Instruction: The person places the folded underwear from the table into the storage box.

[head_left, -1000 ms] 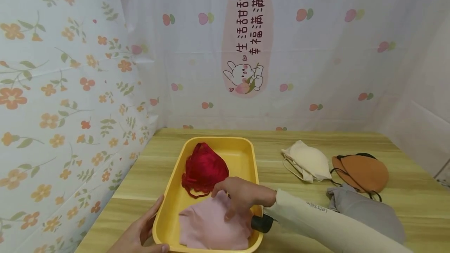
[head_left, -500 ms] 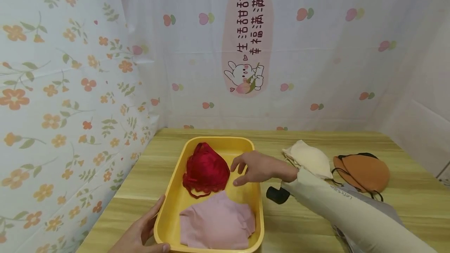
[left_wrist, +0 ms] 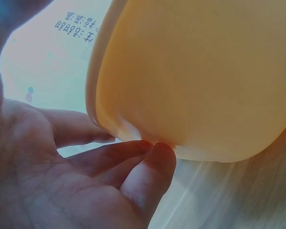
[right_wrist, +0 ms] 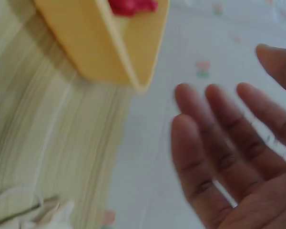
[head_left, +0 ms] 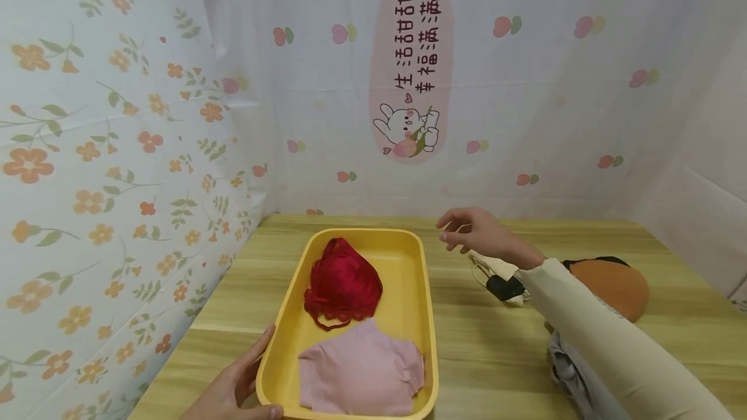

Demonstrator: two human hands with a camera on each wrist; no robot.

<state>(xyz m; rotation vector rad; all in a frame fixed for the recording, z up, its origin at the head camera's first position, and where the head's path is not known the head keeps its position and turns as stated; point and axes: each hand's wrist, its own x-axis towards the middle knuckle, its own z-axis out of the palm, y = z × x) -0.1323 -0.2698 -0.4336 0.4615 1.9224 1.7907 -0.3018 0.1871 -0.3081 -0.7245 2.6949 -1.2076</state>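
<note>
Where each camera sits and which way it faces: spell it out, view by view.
Head: worn on the head, facing forward and down at the yellow tray; left hand, right hand and right sleeve show.
Left wrist: worn there, facing the left hand against the tray's outer corner.
Right wrist: worn there, facing past the right hand toward the tray and printed cloth.
Shared: head and right wrist both show the red garment.

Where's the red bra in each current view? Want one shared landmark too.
Head: red bra in the lower half, just left of centre, toward the far left of the yellow tray.
Left wrist: not in it.
Right wrist: a blurred red piece at the top edge, slightly left of centre, cut off by the frame.
Shared landmark: the yellow tray, in all three.
</note>
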